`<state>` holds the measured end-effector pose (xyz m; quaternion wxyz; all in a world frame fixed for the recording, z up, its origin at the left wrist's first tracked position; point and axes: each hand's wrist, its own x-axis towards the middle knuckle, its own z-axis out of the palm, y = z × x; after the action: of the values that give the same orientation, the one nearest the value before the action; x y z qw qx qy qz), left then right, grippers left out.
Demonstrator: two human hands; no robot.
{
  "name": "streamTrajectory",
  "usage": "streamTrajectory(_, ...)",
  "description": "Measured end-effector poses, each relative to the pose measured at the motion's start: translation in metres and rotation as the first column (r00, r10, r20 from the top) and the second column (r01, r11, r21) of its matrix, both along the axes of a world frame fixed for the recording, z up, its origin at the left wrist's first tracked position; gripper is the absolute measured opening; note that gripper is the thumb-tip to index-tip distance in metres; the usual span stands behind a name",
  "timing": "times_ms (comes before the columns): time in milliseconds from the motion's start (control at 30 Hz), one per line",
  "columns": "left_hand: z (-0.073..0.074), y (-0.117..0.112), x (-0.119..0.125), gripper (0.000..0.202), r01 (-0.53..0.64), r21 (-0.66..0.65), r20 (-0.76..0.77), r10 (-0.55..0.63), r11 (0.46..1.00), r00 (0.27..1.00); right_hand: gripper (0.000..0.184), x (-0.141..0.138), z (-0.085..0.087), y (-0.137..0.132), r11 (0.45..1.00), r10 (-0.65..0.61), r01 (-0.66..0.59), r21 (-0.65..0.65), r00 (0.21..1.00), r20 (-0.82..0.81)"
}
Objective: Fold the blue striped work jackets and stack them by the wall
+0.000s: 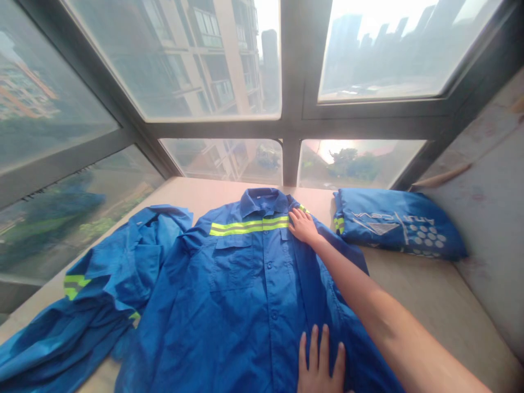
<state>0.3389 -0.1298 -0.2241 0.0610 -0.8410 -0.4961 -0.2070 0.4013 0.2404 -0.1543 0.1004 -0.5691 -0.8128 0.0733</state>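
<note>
A blue work shirt (245, 295) with yellow-green reflective stripes lies face up and buttoned on a beige ledge (429, 295). Its collar points toward the window. My right hand (303, 225) reaches across with the arm stretched out. It rests flat on the shirt's shoulder beside the collar, fingers extended. My left hand (320, 363) lies flat on the lower right part of the shirt, near the bottom of the view, with its fingers spread. Neither hand holds anything.
A folded blue garment (397, 224) with white print lies at the back right of the ledge. A crumpled pile of blue work clothes (98, 289) lies at the left. Large windows (229, 158) close off the far and left sides, and a wall (491, 207) stands at the right.
</note>
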Motion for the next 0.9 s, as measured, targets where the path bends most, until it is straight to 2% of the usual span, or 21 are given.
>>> streamTrajectory(67, 0.009, 0.002, 0.004, 0.062, 0.002, -0.123, -0.001, -0.002, 0.992, 1.000, 0.054, 0.002, -0.004, -0.003, 1.000, 0.000, 0.000, 0.005, 1.000, 0.005)
streamTrajectory(100, 0.021, 0.007, 0.004, 0.056, 0.000, -0.190, 0.019, 0.003, 0.982, 1.000, 0.053, 0.004, -0.006, -0.006, 1.000, 0.007, -0.007, 0.013, 1.000, 0.006)
streamTrajectory(167, 0.057, 0.030, -0.003, 0.042, -0.014, -0.297, 0.112, 0.050, 0.955, 0.992, 0.053, 0.008, -0.009, -0.017, 0.999, 0.023, -0.023, 0.035, 1.000, 0.003)
streamTrajectory(200, 0.078, 0.050, -0.010, 0.039, -0.050, -0.349, 0.179, 0.119, 0.936, 0.977, 0.053, 0.012, -0.010, -0.024, 0.998, 0.032, -0.032, 0.048, 0.999, 0.000)
streamTrajectory(233, 0.100, 0.076, -0.019, 0.036, -0.077, -0.384, 0.234, 0.178, 0.920, 0.956, 0.053, 0.015, -0.011, -0.031, 0.997, 0.039, -0.039, 0.062, 0.999, -0.004)
streamTrajectory(300, 0.138, 0.144, -0.038, 0.032, -0.126, -0.419, 0.279, 0.260, 0.899, 0.924, 0.053, 0.021, -0.013, -0.044, 0.995, 0.046, -0.045, 0.084, 0.999, -0.010)
streamTrajectory(333, 0.152, 0.182, -0.047, 0.030, -0.185, -0.419, 0.284, 0.322, 0.889, 0.903, 0.053, 0.023, -0.013, -0.048, 0.995, 0.047, -0.046, 0.090, 0.999, -0.011)
streamTrajectory(400, 0.167, 0.260, -0.059, 0.030, -0.303, -0.442, 0.256, 0.443, 0.844, 0.859, 0.053, 0.026, -0.013, -0.055, 0.994, 0.049, -0.047, 0.096, 0.999, -0.013)
streamTrajectory(500, 0.165, 0.356, -0.060, 0.035, -0.369, -0.442, 0.251, 0.507, 0.818, 0.825, 0.053, 0.027, -0.011, -0.057, 0.994, 0.052, -0.050, 0.095, 0.999, -0.016)
streamTrajectory(600, 0.154, 0.415, -0.053, 0.038, -0.367, -0.463, 0.241, 0.513, 0.807, 0.824, 0.053, 0.027, -0.010, -0.055, 0.995, 0.054, -0.051, 0.087, 0.998, -0.023)
streamTrajectory(733, 0.139, 0.454, -0.059, 0.036, -0.319, -0.508, 0.235, 0.485, 0.800, 0.842, 0.053, 0.030, -0.010, -0.055, 0.996, 0.060, -0.056, 0.076, 0.997, -0.046)
streamTrajectory(900, 0.126, 0.465, -0.084, 0.033, -0.337, -0.500, 0.194, 0.483, 0.798, 0.854, 0.054, 0.032, -0.012, -0.055, 0.996, 0.053, -0.046, 0.074, 0.994, -0.096)
